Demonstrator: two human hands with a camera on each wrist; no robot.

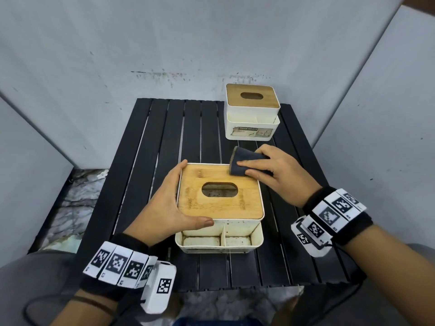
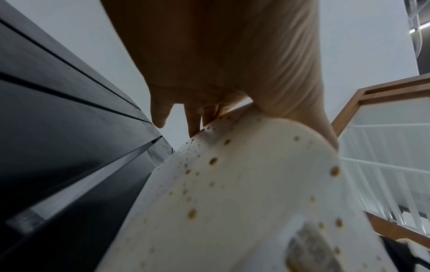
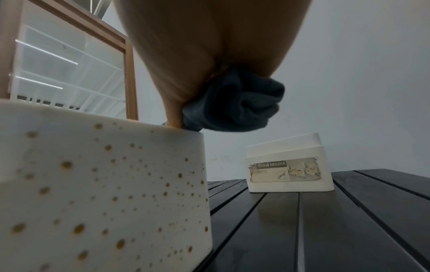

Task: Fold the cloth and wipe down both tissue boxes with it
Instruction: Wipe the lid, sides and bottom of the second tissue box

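Observation:
A white tissue box (image 1: 235,228) with a wooden lid (image 1: 219,209) and brown specks stands near the table's front. My left hand (image 1: 169,203) grips its left side, fingers along the far-left edge and thumb on the front wall. In the left wrist view the left hand (image 2: 209,77) rests against the speckled box (image 2: 232,184). My right hand (image 1: 273,170) holds a folded dark grey cloth (image 1: 244,162) on the lid's far right corner. The right wrist view shows the bunched cloth (image 3: 235,106) above the near box (image 3: 93,184). A second tissue box (image 1: 252,114) stands at the back right.
The black slatted table (image 1: 164,137) backs onto pale grey walls. The second box (image 3: 288,171), labelled "TISSUE HOLDER", sits just beyond my right hand. A marbled floor shows off the table's left edge.

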